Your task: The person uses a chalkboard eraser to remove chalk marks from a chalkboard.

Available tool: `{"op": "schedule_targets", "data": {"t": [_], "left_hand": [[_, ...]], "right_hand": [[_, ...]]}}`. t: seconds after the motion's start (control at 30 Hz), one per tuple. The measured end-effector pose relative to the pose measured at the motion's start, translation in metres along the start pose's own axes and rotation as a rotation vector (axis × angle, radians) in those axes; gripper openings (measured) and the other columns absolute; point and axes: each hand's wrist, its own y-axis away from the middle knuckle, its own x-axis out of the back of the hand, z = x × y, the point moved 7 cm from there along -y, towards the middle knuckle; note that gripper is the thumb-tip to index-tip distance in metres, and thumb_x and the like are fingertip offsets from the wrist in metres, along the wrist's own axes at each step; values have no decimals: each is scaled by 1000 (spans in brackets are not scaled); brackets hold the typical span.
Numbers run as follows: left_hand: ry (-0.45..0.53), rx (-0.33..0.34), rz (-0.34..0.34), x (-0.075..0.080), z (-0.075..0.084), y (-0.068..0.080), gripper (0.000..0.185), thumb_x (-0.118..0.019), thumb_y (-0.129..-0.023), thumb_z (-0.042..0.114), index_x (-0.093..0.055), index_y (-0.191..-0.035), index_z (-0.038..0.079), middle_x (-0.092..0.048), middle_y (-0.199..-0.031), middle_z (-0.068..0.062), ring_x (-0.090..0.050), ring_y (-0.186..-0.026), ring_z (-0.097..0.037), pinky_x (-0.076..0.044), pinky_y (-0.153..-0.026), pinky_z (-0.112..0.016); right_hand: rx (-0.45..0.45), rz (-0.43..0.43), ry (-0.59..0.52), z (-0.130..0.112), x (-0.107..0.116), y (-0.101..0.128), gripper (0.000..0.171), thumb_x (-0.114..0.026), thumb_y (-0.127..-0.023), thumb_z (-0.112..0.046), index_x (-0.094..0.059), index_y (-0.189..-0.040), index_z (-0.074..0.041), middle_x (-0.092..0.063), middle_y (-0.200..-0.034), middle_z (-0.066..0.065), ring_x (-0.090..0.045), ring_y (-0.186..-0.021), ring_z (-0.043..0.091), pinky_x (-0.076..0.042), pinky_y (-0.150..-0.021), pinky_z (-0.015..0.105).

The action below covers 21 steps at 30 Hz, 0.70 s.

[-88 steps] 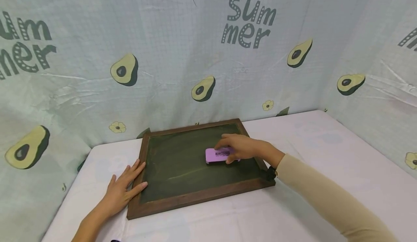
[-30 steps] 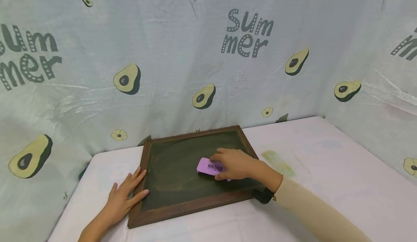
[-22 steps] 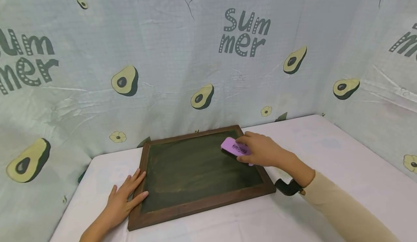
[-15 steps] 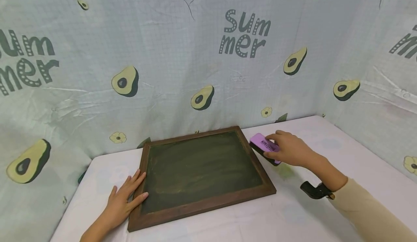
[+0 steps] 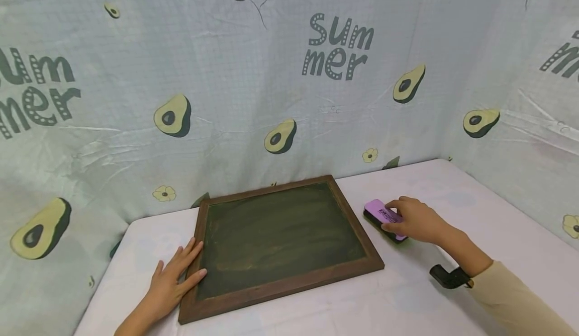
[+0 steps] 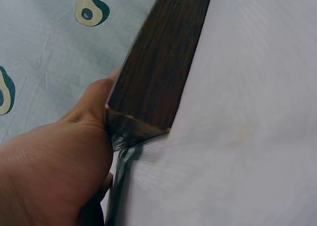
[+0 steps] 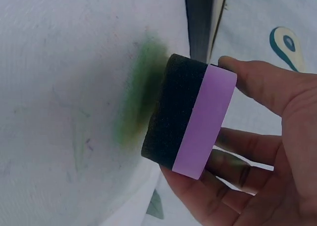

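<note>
A framed chalkboard (image 5: 280, 235) lies on the white-covered table, its dark green face carrying faint smears. My left hand (image 5: 169, 283) rests with spread fingers on the left side of its brown wooden frame (image 6: 158, 57). To the right of the board, my right hand (image 5: 418, 220) grips a purple chalkboard eraser (image 5: 377, 210) between thumb and fingers. In the right wrist view the eraser's black felt side (image 7: 173, 112) faces the cloth, close over a green chalk smudge (image 7: 141, 94). Green dust marks one of the right fingers.
Behind the table hangs a pale cloth wall (image 5: 244, 74) printed with avocados and lettering; it also closes off both sides. The white tablecloth (image 5: 452, 200) extends right of the board. A dark wrist strap (image 5: 450, 277) sits on the right wrist.
My right hand has carried the eraser from the board's face rightward over the frame and down to the tablecloth. A yellowish chalk streak on the board is gone. My left hand has stayed put.
</note>
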Motion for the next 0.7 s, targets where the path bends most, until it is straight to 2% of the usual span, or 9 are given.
{"op": "schedule_targets", "data": {"t": [0.33,0.5,0.7], "left_hand": [[-16,11,6,3,1,-1,66,-59,-94,41,-36,-149,13,-23,-154,-20,-16,-137,-51,-1,-96,-76],[-7,-9,23,6,2,-2,65,-59,-94,38,-37,-149,12,-25,-153,-20,-18,-136,-52,-2,-96,-76],[0,-2,11,1,1,0,65,-59,-94,39,-38,-148,11,-24,-153,-21,-18,-136,-52,-3,-95,-77]], "right_hand": [[-51,-26,16,6,-8,-5,53,-77,-78,-33,-65,-110,7,-61,-91,9,-51,-72,17,-46,-61,36],[-98,-51,3,5,-9,-3,61,-77,-78,-40,-62,-115,7,-61,-96,12,-54,-75,19,-48,-61,38],[-120,-100,22,-3,0,4,69,-66,-86,-50,-58,-122,8,-61,-100,16,-62,-85,29,-52,-62,46]]}}
